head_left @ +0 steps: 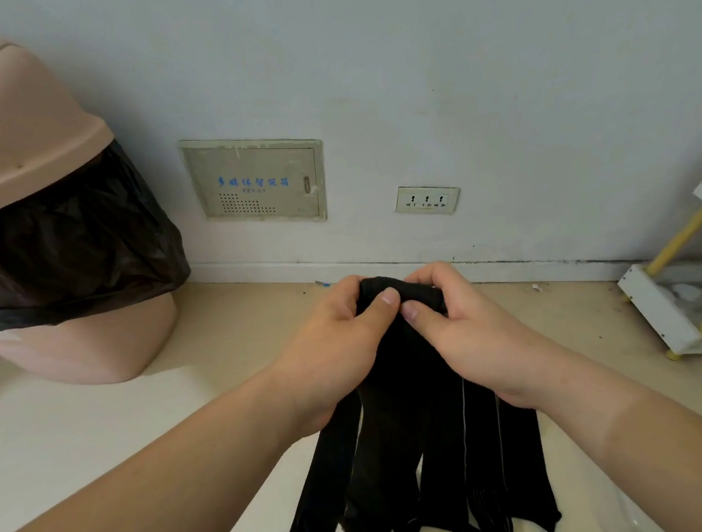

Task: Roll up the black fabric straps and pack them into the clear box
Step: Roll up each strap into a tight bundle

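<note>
Several black fabric straps hang down in a bunch at the centre of the head view, their loose ends near the bottom edge. The top of the bunch is a small rolled or folded part. My left hand grips that top from the left, thumb pressed on the roll. My right hand grips it from the right, fingers curled over it and thumb tip beside the left thumb. No clear box is in view.
A pink swing-lid bin with a black liner stands at the left on the beige floor. A white and yellow rack stands at the right. The wall behind carries a panel and a socket. A white surface lies below the straps.
</note>
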Available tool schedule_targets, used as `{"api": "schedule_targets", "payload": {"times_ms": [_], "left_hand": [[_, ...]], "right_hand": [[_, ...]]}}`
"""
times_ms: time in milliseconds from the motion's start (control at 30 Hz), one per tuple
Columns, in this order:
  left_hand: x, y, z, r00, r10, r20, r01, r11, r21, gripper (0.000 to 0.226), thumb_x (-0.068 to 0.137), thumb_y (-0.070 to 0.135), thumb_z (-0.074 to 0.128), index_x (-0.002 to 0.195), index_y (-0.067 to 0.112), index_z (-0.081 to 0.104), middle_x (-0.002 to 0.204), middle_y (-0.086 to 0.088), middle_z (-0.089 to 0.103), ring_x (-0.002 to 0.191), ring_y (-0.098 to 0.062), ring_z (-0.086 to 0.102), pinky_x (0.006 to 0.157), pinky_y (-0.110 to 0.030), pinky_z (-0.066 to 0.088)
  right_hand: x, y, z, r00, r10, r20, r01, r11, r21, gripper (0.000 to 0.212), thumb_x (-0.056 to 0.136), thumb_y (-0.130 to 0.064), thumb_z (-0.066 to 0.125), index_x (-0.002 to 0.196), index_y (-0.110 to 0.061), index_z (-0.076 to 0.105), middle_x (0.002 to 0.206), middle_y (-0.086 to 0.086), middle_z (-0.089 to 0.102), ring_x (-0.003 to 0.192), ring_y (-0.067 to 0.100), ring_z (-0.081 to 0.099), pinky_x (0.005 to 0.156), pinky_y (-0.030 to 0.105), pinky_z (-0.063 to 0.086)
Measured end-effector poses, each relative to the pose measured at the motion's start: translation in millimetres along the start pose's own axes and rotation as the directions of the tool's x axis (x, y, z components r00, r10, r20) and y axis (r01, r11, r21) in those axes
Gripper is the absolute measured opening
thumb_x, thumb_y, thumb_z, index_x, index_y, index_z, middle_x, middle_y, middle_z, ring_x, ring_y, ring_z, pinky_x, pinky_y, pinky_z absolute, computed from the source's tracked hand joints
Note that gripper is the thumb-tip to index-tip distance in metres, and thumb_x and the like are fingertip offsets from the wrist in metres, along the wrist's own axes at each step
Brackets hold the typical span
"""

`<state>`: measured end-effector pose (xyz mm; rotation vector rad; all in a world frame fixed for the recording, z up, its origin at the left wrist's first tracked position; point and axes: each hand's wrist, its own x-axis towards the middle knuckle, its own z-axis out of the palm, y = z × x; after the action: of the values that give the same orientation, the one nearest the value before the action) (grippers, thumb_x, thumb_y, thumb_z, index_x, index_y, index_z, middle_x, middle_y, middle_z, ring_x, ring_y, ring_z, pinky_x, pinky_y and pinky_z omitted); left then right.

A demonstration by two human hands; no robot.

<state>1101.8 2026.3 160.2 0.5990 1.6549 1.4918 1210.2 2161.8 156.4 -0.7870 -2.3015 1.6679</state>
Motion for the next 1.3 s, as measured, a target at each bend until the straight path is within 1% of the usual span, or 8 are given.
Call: {"api": "schedule_targets", "payload": {"times_ms": [200, 300, 400, 767, 933, 1067, 1233, 1300], "left_hand": [[-8, 0, 9, 0.998, -0.053, 0.038, 0.051, 0.998, 0.034, 0.027, 0.111, 0.047, 0.042, 0.119, 0.028, 0.06, 0.083, 0.017, 0.065, 0.06, 0.015, 0.06, 0.052, -0.006, 0.043], [-10, -1, 15, 0.998, -0.046, 0.044, 0.045, 0.999, 0.012, 0.025, 0.11, 0.048, 0.042, 0.121, 0.029, 0.054, 0.095, 0.012, 0.067, 0.064, 0.017, 0.062, 0.055, -0.006, 0.046], [-10, 3, 14, 0.999, -0.026, 0.028, 0.025, 0.999, 0.022, 0.027, 0.11, 0.049, 0.044, 0.125, 0.028, 0.054, 0.105, 0.007, 0.07, 0.079, 0.009, 0.069, 0.065, -0.012, 0.052], [-1, 9, 4, 0.998, -0.037, -0.055, 0.035, 0.998, -0.043, 0.018, 0.106, 0.034, 0.054, 0.114, 0.021, 0.064, 0.094, -0.002, 0.069, 0.079, -0.015, 0.068, 0.07, -0.034, 0.056], [-1, 7, 11, 0.994, 0.043, -0.098, -0.043, 0.999, -0.004, 0.028, 0.108, 0.047, 0.049, 0.12, 0.023, 0.056, 0.096, 0.005, 0.069, 0.075, 0.0, 0.069, 0.064, -0.02, 0.056], [-1, 4, 8, 0.989, 0.103, -0.108, -0.088, 0.986, 0.14, 0.019, 0.11, 0.04, 0.051, 0.119, 0.024, 0.053, 0.102, -0.002, 0.071, 0.088, -0.013, 0.071, 0.079, -0.036, 0.06], [0, 9, -10, 0.979, 0.18, -0.1, -0.158, 0.967, 0.201, 0.007, 0.109, 0.027, 0.055, 0.111, 0.024, 0.062, 0.097, -0.003, 0.073, 0.081, -0.012, 0.068, 0.063, -0.025, 0.052], [2, 9, -17, 0.971, 0.223, -0.09, -0.2, 0.955, 0.218, 0.008, 0.108, 0.023, 0.058, 0.111, 0.025, 0.065, 0.095, 0.0, 0.074, 0.077, -0.008, 0.068, 0.059, -0.018, 0.049]], "right_hand": [[-6, -3, -7, 0.996, -0.021, 0.089, 0.027, 0.997, -0.07, 0.003, 0.11, -0.032, 0.054, 0.11, -0.035, 0.056, 0.095, -0.006, 0.068, 0.079, 0.004, 0.062, 0.076, 0.029, 0.051], [-9, -4, 0, 0.997, -0.003, 0.081, -0.003, 0.998, 0.068, 0.004, 0.11, -0.029, 0.056, 0.114, -0.03, 0.057, 0.099, -0.001, 0.071, 0.084, 0.009, 0.066, 0.078, 0.032, 0.055], [-8, -6, 5, 0.999, 0.015, 0.038, -0.023, 0.972, 0.236, 0.008, 0.109, -0.025, 0.059, 0.113, -0.032, 0.062, 0.1, 0.002, 0.075, 0.089, 0.016, 0.073, 0.076, 0.033, 0.058], [4, -5, 16, 0.988, -0.116, -0.105, 0.126, 0.987, 0.1, 0.037, 0.104, 0.001, 0.056, 0.1, -0.035, 0.067, 0.079, -0.012, 0.07, 0.07, 0.004, 0.065, 0.064, 0.023, 0.055], [6, -10, 22, 0.99, -0.113, -0.082, 0.121, 0.987, 0.102, 0.031, 0.106, -0.012, 0.057, 0.102, -0.043, 0.061, 0.097, -0.001, 0.074, 0.089, 0.02, 0.07, 0.083, 0.046, 0.059], [4, -12, 24, 0.998, -0.064, -0.004, 0.064, 0.99, 0.129, 0.028, 0.108, -0.016, 0.054, 0.111, -0.044, 0.055, 0.096, 0.007, 0.071, 0.081, 0.019, 0.066, 0.078, 0.047, 0.058], [4, -14, 19, 0.996, -0.003, 0.094, -0.043, 0.869, 0.493, 0.043, 0.084, -0.013, 0.069, 0.124, -0.026, 0.062, 0.106, 0.009, 0.075, 0.088, 0.022, 0.076, 0.075, 0.039, 0.061], [6, -15, 18, 0.998, 0.012, 0.058, -0.041, 0.845, 0.532, 0.032, 0.095, -0.024, 0.072, 0.126, -0.024, 0.064, 0.109, 0.008, 0.076, 0.092, 0.02, 0.077, 0.077, 0.038, 0.062]]}}
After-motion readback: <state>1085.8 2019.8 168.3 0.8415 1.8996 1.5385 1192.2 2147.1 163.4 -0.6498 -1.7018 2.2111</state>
